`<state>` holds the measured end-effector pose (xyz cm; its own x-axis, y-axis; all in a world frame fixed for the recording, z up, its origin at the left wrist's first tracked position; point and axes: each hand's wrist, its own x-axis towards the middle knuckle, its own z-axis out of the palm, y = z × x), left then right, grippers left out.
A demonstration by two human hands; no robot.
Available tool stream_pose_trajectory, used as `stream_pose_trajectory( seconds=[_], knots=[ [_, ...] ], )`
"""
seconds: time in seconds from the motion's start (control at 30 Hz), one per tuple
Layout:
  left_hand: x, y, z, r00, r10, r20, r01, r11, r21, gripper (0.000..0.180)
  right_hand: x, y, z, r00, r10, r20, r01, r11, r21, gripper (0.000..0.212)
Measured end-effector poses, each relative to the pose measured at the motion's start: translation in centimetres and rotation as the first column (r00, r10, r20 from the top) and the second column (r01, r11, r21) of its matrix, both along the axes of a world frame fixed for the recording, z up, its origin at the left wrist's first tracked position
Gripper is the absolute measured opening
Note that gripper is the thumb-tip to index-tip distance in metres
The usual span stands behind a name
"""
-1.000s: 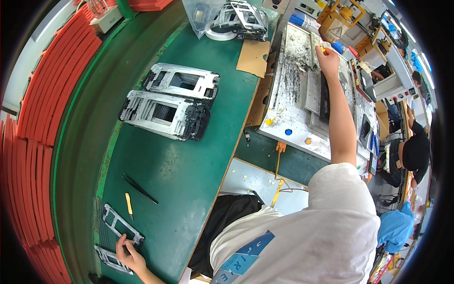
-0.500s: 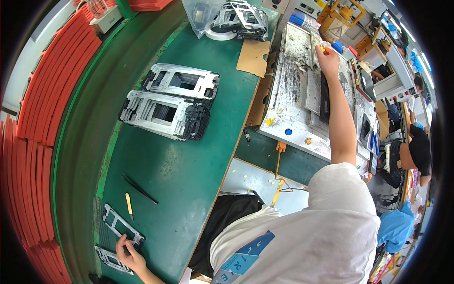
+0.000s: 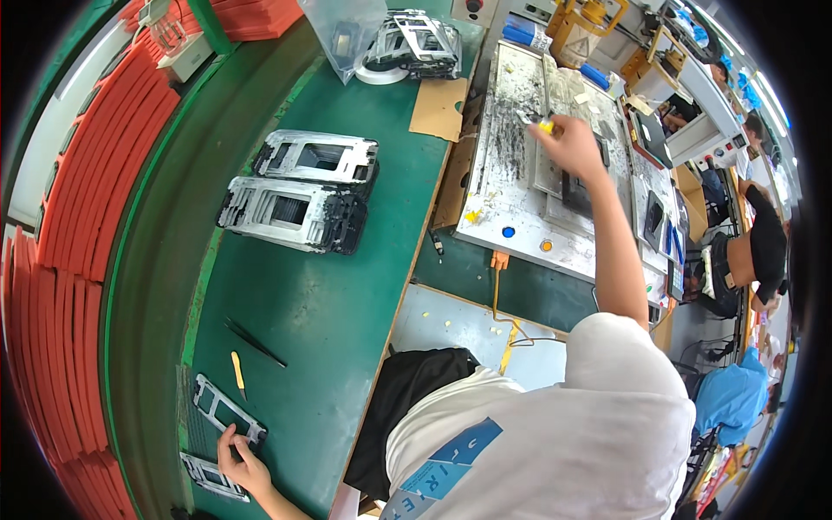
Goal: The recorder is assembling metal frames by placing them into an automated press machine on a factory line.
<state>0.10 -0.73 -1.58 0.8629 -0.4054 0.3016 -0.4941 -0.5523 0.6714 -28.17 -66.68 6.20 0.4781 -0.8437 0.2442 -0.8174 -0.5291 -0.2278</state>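
My right hand reaches over the stained white work plate, its fingers pinched on a small yellow piece whose kind I cannot make out. Below that hand a dark flat panel lies on the plate. My left hand rests at the near end of a thin black-and-silver phone frame on the green table, thumb and fingers slightly apart. Next to it is a second phone frame. Black tweezers and a yellow-handled tool lie farther up the table.
Two stacks of phone frames stand mid-table. Beyond them are more frames, a white tape roll, a clear bag and cardboard. Red sheets are piled left. An orange cable hangs below the plate. Other people are at right.
My right hand has come back nearer and to the left over the plate with the yellow piece. My left hand stays at the phone frame. The view has shifted slightly.
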Motion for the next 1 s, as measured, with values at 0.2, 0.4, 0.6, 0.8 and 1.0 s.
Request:
stream_pose_trajectory(
  seconds=[0.2, 0.4, 0.6, 0.8, 1.0],
  knots=[
    [0.0, 0.0, -0.2, 1.000, -0.023, 0.020, 0.023, 1.000, -0.016, 0.022, 1.4, 15.2, -5.0, 0.843, 0.055, 0.536, -0.321, 0.850, 0.417, 0.051],
    [0.2, 0.5, -0.4, 0.999, -0.050, 0.008, 0.050, 0.999, -0.002, 0.020, 3.8, 24.0, -13.6, 0.673, -0.397, 0.624, -0.477, 0.412, 0.777, 0.040],
    [-0.6, -0.2, 0.4, 0.997, -0.052, 0.060, 0.052, 0.999, 0.002, 0.018, 8.3, 24.1, -17.6, 0.299, -0.778, 0.553, -0.363, 0.443, 0.820, 0.036],
    [-0.6, -0.6, 0.6, 0.998, -0.056, 0.036, 0.057, 0.998, -0.015, 0.018, 12.6, 22.0, -17.1, 0.079, -0.881, 0.466, -0.239, 0.438, 0.867, 0.038],
    [-0.6, 0.1, 0.3, 0.997, -0.062, 0.040, 0.063, 0.998, -0.029, 0.018, 15.5, 20.8, -17.8, -0.081, -0.904, 0.419, -0.312, 0.422, 0.851, 0.031]
  ],
)
